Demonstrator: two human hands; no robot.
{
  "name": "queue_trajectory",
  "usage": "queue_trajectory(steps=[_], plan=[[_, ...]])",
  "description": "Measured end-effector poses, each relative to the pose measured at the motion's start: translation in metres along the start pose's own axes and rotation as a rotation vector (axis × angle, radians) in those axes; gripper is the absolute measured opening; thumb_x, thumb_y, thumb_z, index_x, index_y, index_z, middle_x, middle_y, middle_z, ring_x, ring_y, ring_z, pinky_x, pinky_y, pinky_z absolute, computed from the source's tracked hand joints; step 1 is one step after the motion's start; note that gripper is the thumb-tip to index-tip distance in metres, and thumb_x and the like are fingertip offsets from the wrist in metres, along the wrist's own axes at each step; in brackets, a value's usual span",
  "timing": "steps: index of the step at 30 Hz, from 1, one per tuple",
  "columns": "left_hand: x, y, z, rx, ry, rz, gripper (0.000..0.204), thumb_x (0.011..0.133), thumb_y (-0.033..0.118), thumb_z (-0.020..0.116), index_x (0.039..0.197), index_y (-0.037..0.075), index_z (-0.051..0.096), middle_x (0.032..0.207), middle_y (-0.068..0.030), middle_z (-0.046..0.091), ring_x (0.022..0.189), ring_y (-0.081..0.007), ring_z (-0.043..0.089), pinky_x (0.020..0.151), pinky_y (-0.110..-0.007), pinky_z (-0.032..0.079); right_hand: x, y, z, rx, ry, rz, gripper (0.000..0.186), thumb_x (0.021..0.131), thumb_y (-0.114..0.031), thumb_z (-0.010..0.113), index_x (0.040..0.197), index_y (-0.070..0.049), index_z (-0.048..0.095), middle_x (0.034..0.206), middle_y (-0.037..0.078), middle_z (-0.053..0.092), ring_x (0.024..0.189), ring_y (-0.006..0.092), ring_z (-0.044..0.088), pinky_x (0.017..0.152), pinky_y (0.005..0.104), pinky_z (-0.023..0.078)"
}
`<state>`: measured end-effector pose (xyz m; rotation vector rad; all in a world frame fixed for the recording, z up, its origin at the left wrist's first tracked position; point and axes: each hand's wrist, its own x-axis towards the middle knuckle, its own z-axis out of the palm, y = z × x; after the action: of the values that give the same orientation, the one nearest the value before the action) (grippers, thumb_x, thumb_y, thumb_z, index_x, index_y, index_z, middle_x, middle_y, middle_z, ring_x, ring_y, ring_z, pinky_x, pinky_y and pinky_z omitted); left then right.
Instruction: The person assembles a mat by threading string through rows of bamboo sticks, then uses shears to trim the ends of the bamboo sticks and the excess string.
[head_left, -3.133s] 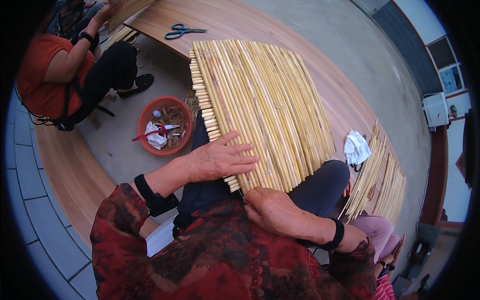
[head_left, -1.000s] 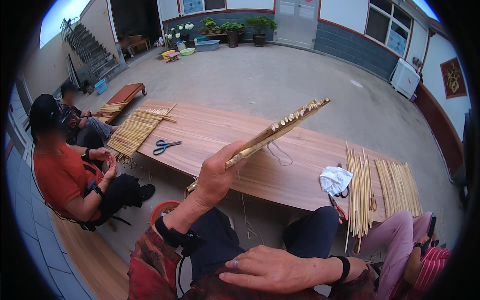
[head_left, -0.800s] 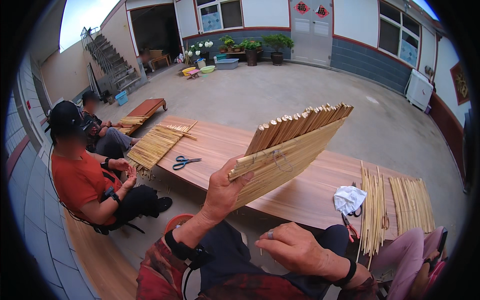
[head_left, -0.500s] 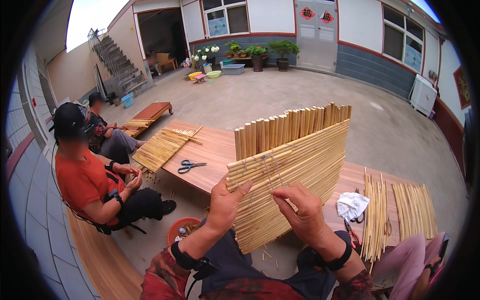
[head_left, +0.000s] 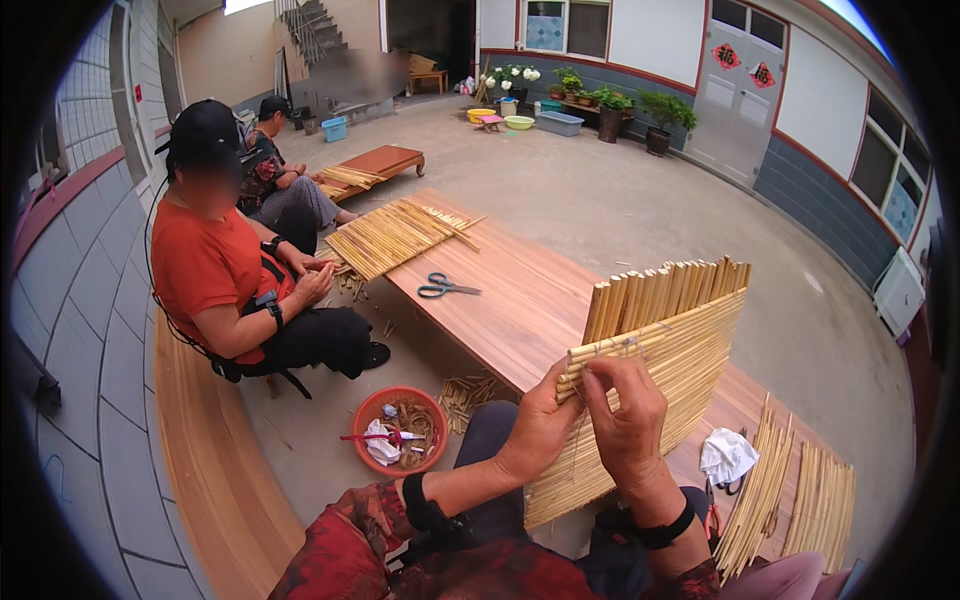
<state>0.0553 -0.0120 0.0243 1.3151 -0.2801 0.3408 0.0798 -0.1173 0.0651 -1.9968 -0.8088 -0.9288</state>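
Observation:
A panel of pale reed sticks (head_left: 665, 405) stands tilted up over my lap, with a second layer of upright sticks (head_left: 660, 295) behind its top. My left hand (head_left: 535, 425) grips the panel at its left edge near the top. My right hand (head_left: 625, 425) is closed in a pinch at the tied thread just below that upper edge; the thread between its fingertips is too fine to make out clearly. A red plastic bowl (head_left: 366, 452) with fibres and paper sits on the floor to the left of my arms.
A long wooden table (head_left: 510, 300) carries another reed mat (head_left: 385, 235), scissors (head_left: 437, 288), a white cloth (head_left: 728, 455) and loose sticks (head_left: 760, 480). A person in orange (head_left: 205, 280) sits on the left; another (head_left: 275, 185) sits beyond by a low table (head_left: 385, 160). A wooden bench (head_left: 215, 450) curves at lower left.
The panel has been lifted from lying flat on my lap to upright and has shifted right in view. My right hand has risen to its top left edge. The view has tilted up and turned left.

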Motion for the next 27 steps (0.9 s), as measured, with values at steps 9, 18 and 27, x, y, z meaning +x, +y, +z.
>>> queue_trajectory(steps=[9,18,27], plan=[[-0.017,-0.003,-0.007,0.041,0.033,-0.048,0.042,0.091,0.008,0.050,0.129,0.000,0.035,0.108,-0.0087,0.057,0.100,-0.0089,0.051,0.086,-0.024,0.043,0.003,-0.019,0.006,-0.204,-0.138,-0.098,0.016,0.067,-0.001,0.065,0.077,-0.006,0.054,0.070,0.009,0.053,0.063,0.0273,0.054,0.057,0.0365,0.043],[-0.020,-0.011,-0.010,0.035,0.070,0.011,0.039,0.091,0.009,0.051,0.127,0.001,0.038,0.104,-0.0072,0.058,0.096,-0.0085,0.053,0.083,-0.023,0.043,0.002,-0.023,0.006,-0.064,-0.212,0.002,0.015,0.066,0.001,0.062,0.075,-0.005,0.051,0.070,0.009,0.052,0.064,0.0280,0.054,0.057,0.0373,0.043],[-0.020,-0.005,-0.013,0.016,-0.018,0.031,0.039,0.091,0.007,0.050,0.127,-0.001,0.037,0.106,-0.0075,0.058,0.099,-0.0086,0.052,0.084,-0.024,0.043,0.007,-0.013,-0.001,-0.061,-0.242,-0.091,0.017,0.067,0.004,0.062,0.076,-0.003,0.051,0.069,0.009,0.052,0.064,0.0254,0.055,0.058,0.0337,0.044]])
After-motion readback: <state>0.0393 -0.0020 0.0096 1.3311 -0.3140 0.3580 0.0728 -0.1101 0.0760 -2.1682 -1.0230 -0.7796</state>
